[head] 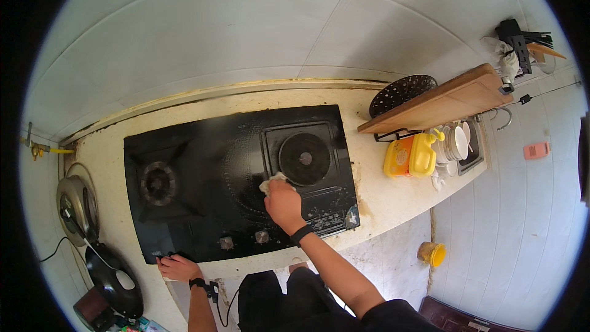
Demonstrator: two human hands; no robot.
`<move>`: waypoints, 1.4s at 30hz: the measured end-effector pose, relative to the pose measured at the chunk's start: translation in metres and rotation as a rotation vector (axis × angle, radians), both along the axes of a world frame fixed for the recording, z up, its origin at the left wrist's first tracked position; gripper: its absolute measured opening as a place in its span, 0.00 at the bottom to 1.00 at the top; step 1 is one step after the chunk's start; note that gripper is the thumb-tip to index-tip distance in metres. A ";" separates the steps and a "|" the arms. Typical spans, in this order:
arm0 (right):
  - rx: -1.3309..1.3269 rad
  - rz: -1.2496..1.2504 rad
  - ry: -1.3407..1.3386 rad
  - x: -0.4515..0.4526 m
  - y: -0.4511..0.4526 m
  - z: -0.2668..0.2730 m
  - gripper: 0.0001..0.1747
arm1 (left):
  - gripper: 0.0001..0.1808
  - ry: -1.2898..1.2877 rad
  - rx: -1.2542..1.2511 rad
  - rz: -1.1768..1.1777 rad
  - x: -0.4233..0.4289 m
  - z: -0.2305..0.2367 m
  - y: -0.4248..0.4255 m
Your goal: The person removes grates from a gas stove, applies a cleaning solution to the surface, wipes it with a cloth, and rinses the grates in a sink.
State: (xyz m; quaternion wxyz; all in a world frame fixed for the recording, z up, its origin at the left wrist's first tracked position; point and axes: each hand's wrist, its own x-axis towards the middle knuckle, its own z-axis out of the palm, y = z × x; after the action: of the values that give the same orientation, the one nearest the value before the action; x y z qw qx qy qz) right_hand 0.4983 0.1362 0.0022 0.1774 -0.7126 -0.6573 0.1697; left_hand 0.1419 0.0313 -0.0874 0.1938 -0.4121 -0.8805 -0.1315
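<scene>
Before me a black glass cooktop is set in the cream countertop, with wet streaks and droplets across its middle. My right hand grips a crumpled whitish cloth, pressed onto the cooktop at the near left edge of the round electric hotplate. At the cooktop's front left corner lies my left hand, fingertips over the edge by a small dark thing that they partly cover. A gas burner is farther in on the left. Two control knobs stand along the front, between my hands.
To the right are a wooden cutting board, a black perforated tray, a yellow jug and stacked white bowls by the sink. A lidded pan and a black wok line the left side.
</scene>
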 end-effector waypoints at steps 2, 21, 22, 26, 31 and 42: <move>-0.048 0.190 0.082 0.015 0.003 0.009 0.16 | 0.21 -0.017 -0.002 0.017 0.004 -0.003 -0.002; 0.246 0.129 -0.178 0.073 0.102 -0.011 0.06 | 0.15 -0.114 -0.006 -0.015 0.012 0.019 -0.002; 0.275 0.155 -0.132 0.072 0.103 -0.013 0.07 | 0.16 -0.110 -0.010 -0.007 0.013 0.021 -0.001; 0.237 0.401 -0.153 0.085 0.092 -0.008 0.05 | 0.16 -0.105 -0.039 0.022 0.013 0.015 0.001; 0.149 0.769 -0.113 0.096 0.078 0.020 0.05 | 0.16 -0.071 -0.015 -0.019 0.009 0.014 -0.004; -0.153 1.061 -0.239 0.151 0.062 0.060 0.07 | 0.14 -0.110 -0.030 0.005 0.009 0.017 -0.003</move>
State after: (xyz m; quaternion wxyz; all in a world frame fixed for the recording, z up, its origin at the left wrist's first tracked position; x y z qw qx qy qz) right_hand 0.6490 0.1986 0.0617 -0.0606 -0.3084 -0.9278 0.2010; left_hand 0.1513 0.0279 -0.0702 0.1395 -0.4047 -0.8928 -0.1404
